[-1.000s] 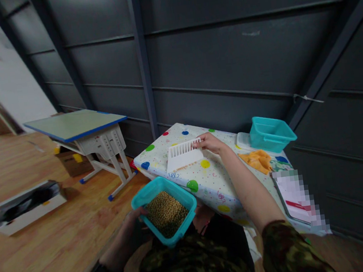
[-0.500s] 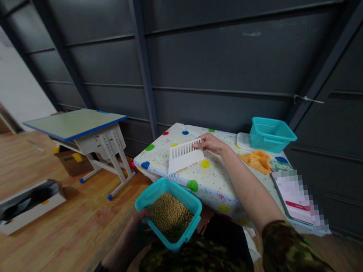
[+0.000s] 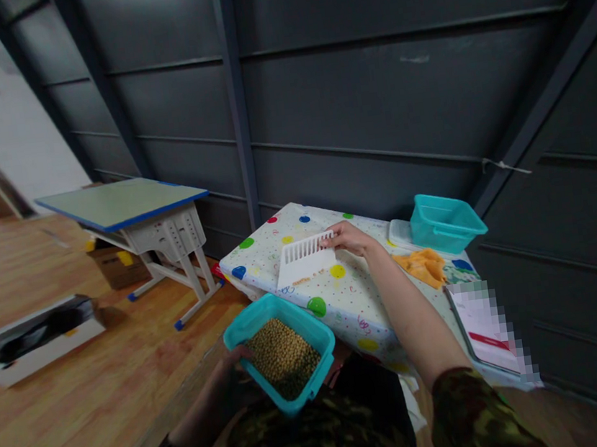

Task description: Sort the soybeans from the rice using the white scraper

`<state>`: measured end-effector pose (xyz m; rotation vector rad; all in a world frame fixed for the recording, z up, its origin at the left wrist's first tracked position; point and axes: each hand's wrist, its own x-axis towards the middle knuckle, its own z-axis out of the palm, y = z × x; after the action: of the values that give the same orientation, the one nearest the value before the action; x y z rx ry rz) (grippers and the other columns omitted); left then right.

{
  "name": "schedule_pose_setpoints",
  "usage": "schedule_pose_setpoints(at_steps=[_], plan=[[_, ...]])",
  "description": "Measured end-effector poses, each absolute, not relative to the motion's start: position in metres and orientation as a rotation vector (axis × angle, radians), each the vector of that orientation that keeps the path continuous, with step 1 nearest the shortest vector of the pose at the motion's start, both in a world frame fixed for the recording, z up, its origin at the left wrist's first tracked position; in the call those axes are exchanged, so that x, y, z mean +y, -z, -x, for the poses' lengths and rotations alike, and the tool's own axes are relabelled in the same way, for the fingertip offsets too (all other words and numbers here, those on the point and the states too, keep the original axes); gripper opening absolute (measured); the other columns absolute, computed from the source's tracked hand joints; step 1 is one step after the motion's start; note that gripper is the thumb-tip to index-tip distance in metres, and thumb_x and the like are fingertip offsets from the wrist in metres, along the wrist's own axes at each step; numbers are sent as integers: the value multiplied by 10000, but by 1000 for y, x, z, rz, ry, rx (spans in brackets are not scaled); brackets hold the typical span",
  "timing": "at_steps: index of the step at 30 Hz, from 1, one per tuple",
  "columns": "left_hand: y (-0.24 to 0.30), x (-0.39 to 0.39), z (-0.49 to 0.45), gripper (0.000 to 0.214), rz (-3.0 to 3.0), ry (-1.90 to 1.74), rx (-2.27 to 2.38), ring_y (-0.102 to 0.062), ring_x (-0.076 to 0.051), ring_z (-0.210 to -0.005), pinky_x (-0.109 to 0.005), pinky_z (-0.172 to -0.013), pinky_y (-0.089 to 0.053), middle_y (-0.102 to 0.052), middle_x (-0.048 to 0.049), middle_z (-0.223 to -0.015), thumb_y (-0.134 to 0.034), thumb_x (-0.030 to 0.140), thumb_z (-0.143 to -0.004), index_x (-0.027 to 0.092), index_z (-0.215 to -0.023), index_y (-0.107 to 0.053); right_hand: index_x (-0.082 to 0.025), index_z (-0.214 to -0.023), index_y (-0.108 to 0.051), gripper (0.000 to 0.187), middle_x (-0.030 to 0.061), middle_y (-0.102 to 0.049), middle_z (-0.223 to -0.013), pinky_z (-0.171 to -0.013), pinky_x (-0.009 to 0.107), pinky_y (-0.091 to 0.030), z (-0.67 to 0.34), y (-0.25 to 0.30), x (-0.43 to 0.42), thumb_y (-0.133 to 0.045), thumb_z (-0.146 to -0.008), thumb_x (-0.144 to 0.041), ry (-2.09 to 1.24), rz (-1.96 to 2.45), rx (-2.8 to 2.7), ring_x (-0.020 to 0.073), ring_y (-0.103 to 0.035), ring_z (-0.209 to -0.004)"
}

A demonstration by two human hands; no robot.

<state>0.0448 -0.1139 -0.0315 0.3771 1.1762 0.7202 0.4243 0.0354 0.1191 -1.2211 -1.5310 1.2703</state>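
My left hand grips the left rim of a teal plastic container, its thumb over the edge. Round tan beans that look like soybeans fill much of it. The container is held against the front edge of the table, below the tabletop. My right hand is closed on the right end of a white plastic plate with a row of slots. That plate stands tilted on the tablecloth, and a thin line of loose beans lies along its lower edge, on the side nearer me.
The polka-dotted tablecloth covers the table. To the right are another teal container, a clear lid, an orange cloth and a tablet-like device. A desk and open white box stand left.
The white slotted plate leans a little further back, and the beans at its lower edge show more clearly. The container in my left hand has shifted very slightly right.
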Motion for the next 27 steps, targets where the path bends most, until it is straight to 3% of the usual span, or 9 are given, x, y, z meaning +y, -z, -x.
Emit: schedule_pose_setpoints(at_steps=[6, 11, 17, 27], plan=[[25, -123, -61, 789, -454, -723, 1198, -698, -273, -674, -372, -649, -623, -609, 15, -750, -895, 381, -720, 294, -1395, -497, -169, -799, -871, 445, 56, -793, -778, -703, 319, -513, -432, -116, 17, -1062, -484, -417, -1165, 1201, -1537, 182, -660, -733], [24, -130, -79, 793, -455, -686, 1202, -730, -287, -720, -362, -658, -623, -655, -25, -804, -843, 454, -801, 295, -1481, -467, -187, -818, -873, 407, 45, -781, -807, -751, 340, -519, -436, -117, 2, -1031, -564, -463, -1090, 1244, -1616, 193, -656, -774], [27, -136, -104, 863, -465, -738, 1297, -696, -275, -666, -382, -620, -619, -598, -6, -846, -831, 441, -792, 400, -1530, -385, -222, -855, -881, 349, 60, -811, -889, -820, 371, -547, -434, -113, -11, -977, -654, -491, -965, 1261, -1635, 224, -677, -862], [19, -134, -108, 772, -488, -736, 1314, -763, -320, -831, -405, -719, -649, -657, -46, -928, -802, 464, -804, 362, -1479, -441, -228, -915, -893, 353, 39, -764, -810, -673, 334, -464, -414, -102, -53, -840, -801, -558, -679, 1313, -1690, 215, -620, -758]])
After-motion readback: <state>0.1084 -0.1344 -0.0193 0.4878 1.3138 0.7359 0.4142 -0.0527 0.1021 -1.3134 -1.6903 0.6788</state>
